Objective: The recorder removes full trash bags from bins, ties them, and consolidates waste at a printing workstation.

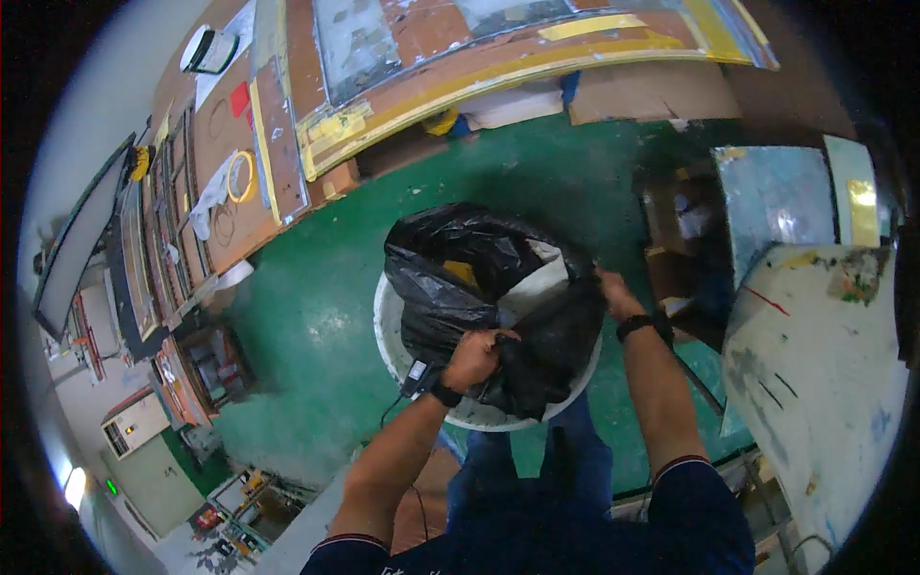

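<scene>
A black plastic bag [441, 311] bulges up out of a round white bin [391, 335] that stands just in front of my legs. Its mouth gapes upward, and inside lie a white sheet-like piece [539, 285] and something yellow-brown [461, 272]. On the near side, my left hand [473, 358] is closed in a fist on the bag's edge. My right hand [615, 292] grips the bag at its right side, the fingers partly hidden by the plastic. A band circles each wrist, and a small black box with a cable sits by the left one.
Ahead is a long worktable with taped frames [460, 67]; a white tub [209, 50] and a yellow tape ring [241, 176] lie on its left part. Stained panels [815, 374] stand close on my right. Green floor [307, 335] surrounds the bin. A cabinet [153, 479] is at the far left.
</scene>
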Tool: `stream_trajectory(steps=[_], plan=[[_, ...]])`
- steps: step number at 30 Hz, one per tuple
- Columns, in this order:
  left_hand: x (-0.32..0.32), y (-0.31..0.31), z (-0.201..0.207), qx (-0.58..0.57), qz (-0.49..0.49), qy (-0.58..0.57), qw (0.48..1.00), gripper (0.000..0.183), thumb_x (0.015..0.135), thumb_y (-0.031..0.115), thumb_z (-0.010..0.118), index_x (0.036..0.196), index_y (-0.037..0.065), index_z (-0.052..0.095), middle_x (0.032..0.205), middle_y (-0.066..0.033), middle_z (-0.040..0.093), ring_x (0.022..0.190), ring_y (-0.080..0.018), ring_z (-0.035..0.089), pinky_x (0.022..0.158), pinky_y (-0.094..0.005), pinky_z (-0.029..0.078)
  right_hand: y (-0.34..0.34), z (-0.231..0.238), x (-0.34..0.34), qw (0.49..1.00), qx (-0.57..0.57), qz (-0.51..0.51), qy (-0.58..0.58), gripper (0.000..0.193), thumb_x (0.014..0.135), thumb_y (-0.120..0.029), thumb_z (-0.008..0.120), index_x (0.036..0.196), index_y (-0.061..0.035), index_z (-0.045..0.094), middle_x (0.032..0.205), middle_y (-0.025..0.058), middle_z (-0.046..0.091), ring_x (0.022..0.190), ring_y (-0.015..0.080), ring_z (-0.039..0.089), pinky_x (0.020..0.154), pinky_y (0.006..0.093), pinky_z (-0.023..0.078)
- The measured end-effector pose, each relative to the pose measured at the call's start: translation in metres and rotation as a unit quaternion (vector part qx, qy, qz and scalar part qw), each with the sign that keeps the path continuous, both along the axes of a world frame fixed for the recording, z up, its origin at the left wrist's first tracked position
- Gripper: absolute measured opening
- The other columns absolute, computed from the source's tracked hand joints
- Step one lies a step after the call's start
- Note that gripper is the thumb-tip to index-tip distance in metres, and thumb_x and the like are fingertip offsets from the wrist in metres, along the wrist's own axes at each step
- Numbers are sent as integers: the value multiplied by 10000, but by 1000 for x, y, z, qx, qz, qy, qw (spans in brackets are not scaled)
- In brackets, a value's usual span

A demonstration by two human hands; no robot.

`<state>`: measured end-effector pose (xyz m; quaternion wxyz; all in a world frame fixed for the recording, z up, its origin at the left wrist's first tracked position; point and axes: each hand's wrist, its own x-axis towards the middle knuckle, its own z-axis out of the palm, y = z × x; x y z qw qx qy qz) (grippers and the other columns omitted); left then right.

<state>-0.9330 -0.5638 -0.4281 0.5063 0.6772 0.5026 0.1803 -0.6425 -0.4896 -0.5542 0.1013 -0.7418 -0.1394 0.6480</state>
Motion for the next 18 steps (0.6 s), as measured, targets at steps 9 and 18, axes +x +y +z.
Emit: stream_trajectory(steps=[9, 18], plan=[[42, -13, -53, -53, 5, 190, 980, 355, 705, 82, 573, 1052, 56, 640, 828, -208, 644, 747, -387, 624, 686, -466, 510, -21, -63, 88, 796, 293, 530, 10, 544, 850, -169, 477, 1361, -5, 387, 1366, 155, 444, 1272, 287, 406, 1077, 371, 303], [26, -19, -37, -64, 51, 144, 986, 436, 708, 37, 575, 1127, 141, 639, 927, -180, 659, 815, -360, 632, 760, -452, 514, 33, -8, 22, 933, 145, -215, 251, 476, 956, -360, 404, 1221, 12, 539, 1176, 115, 592, 1037, 243, 560, 964, 385, 410]])
